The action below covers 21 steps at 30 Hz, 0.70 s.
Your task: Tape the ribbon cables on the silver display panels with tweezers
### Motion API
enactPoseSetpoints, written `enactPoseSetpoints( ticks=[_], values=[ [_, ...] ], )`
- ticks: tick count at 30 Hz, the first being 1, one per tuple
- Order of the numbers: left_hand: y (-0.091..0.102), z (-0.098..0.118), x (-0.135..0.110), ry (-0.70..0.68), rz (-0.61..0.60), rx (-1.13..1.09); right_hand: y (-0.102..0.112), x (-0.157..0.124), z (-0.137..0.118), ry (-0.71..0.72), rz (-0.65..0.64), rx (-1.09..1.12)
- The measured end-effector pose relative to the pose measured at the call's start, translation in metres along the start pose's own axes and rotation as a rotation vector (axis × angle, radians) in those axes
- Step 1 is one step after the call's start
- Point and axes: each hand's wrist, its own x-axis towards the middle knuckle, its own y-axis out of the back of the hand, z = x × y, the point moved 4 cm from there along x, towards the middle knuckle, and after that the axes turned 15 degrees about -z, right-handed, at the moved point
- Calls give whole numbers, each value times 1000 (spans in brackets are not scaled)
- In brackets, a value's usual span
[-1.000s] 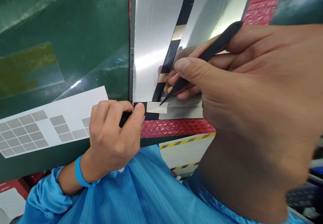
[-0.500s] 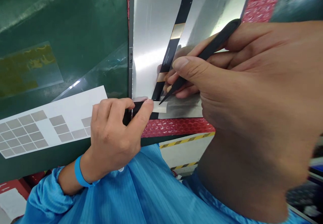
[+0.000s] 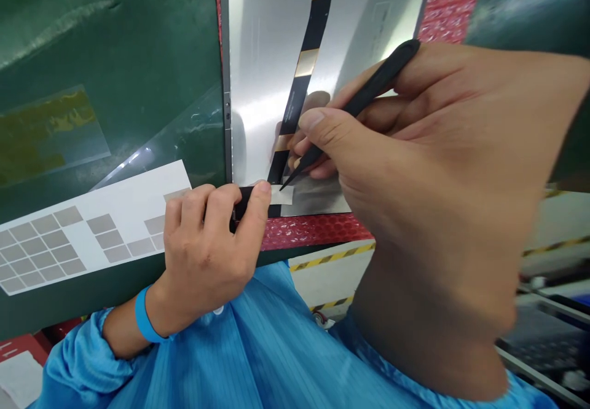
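Observation:
My right hand is closed round black tweezers, whose tip rests at the top edge of a small pale sticker on the near edge of a silver metal panel. A black flex cable with gold pads runs up the panel from there. My left hand is curled at the panel's near left corner, its thumb pressing on the sticker's left end and the black strip beneath it.
A white backing sheet with several grey square stickers lies on the green mat to the left. A clear film with yellow patches lies further left. Red bubble wrap sits under the panel. Blue sleeves fill the foreground.
My left thumb slid right along the panel's near edge onto the sticker's left end. The tweezers' tip stayed at the sticker. The view shifted slightly to the right.

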Motion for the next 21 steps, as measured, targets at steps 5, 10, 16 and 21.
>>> enactPoseSetpoints(
  ticks=[5, 10, 16, 21],
  values=[
    [1, 0, 1, -10, -9, 12, 1, 2, 4, 41, 18, -82],
    [1, 0, 1, -19, -15, 20, 1, 1, 2, 35, 20, -37],
    [2, -1, 3, -22, -12, -7, 0, 2, 1, 34, 12, 66],
    [4, -1, 3, -27, -32, 8, 1, 2, 4, 30, 8, 44]
  ],
)
